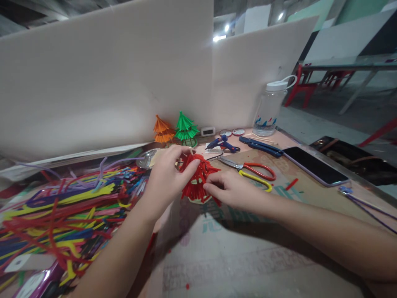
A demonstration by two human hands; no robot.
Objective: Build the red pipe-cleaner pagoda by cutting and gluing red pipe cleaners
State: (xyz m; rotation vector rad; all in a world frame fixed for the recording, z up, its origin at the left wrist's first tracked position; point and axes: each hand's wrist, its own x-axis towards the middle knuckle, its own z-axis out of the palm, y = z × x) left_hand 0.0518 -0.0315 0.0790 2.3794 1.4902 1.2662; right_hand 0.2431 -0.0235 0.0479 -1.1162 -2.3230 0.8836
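A small red tree made of pipe cleaners [203,169] stands on a pale round base on the table in front of me. My left hand [167,174] curls around its upper left side, thumb in front and fingers behind. With thumb and fingertips, my right hand [228,188] pinches the red strands at the lower right. Just behind are an orange tree [163,131] and a green tree [186,129] of the same kind. Scissors with red and yellow handles [248,169] lie open beyond my right hand.
Many coloured pipe cleaners [77,211] lie heaped at the left. Further back are a blue glue gun [223,143], blue-handled pliers [260,145] and a shiny dish [145,159]. A phone [316,165] and a water bottle [269,109] stand or lie at the right. White panels [124,74] wall off the back.
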